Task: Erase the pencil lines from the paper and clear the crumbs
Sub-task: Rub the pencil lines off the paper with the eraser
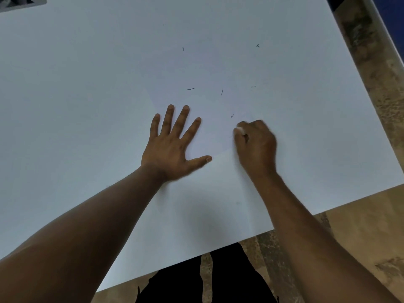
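Left hand (172,147) fingers spread on paper (209,75); right hand (255,145) pinching eraser (239,130); white table (54,95).

- The eraser (239,130) is almost wholly hidden inside the closed right hand (255,145); only a small white corner shows.
- The right hand is blurred at its edges.
- The paper (209,84) is so near the white table (65,84) in colour that its far edges cannot be traced.
- The crumbs (222,91) are too small to tell from pencil marks.
- A grey object (21,2) is cut off at the top left corner.
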The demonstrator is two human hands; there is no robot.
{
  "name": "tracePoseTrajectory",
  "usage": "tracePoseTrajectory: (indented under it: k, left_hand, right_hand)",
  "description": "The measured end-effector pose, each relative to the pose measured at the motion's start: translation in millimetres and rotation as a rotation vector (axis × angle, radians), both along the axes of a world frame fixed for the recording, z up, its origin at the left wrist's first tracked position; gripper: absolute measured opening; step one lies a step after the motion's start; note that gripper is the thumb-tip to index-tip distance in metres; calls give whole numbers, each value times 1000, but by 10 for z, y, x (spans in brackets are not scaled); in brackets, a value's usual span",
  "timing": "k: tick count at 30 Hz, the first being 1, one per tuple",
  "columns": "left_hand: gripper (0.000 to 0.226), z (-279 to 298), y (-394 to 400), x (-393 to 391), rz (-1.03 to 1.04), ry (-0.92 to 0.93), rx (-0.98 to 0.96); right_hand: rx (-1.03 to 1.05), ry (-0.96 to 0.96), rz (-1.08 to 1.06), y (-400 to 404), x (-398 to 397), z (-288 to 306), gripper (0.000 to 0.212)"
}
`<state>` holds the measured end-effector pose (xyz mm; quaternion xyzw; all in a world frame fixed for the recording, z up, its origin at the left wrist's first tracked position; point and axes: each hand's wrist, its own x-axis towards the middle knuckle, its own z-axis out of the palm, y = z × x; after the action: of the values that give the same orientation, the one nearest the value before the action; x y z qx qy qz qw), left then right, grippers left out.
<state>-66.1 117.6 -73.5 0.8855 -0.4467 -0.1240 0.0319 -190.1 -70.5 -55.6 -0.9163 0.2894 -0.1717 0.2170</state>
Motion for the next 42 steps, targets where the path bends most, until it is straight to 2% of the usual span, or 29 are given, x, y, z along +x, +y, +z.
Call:
tracePoseTrajectory:
  k: [4,6,9,11,14,18,21,25,28,32,35,38,42]
  left_hand:
    - [99,-10,-17,18,-6,-12,5]
    - [99,-7,-23,13,-7,3,-4]
    - [99,-7,-14,6,0,3,-17]
    - [98,-3,-12,5,-1,0,-14]
    - [95,-14,-17,5,-4,-9,-11]
    - [89,-30,-17,15,-8,-22,-2]
    - [87,-24,-15,10,-8,-10,-7]
    - [87,-11,-15,7,-3,-8,-5]
    - [88,-3,-16,-2,7,-9,-10]
    - [88,-18,-18,3,4,-26,-21]
    - [87,-22,-21,-3,9,-29,-15]
    - [87,-18,-19,0,9,-18,-12]
    - [88,-11,-20,-5,11,-15,-14]
  right_hand:
    - [-46,2,214,75,-42,-11,22]
    - [-107,24,169,-197,-47,9,19]
    - [-90,71,49,-514,-37,72,24]
    - [-62,42,66,-406,-20,86,22]
    - [3,-4,204,-25,-40,71,21]
    - [-52,35,280,122,-65,2,21]
    - [-134,55,170,-141,-73,-30,18]
    - [-86,83,-57,-452,-77,3,19]
    - [-35,12,-35,-366,-35,26,17]
    - [14,10,176,-80,-4,50,26]
    - [-40,-54,25,-361,-28,166,25]
    - [38,-134,-206,-722,-80,372,25]
    - [122,-122,-184,-749,-44,424,27]
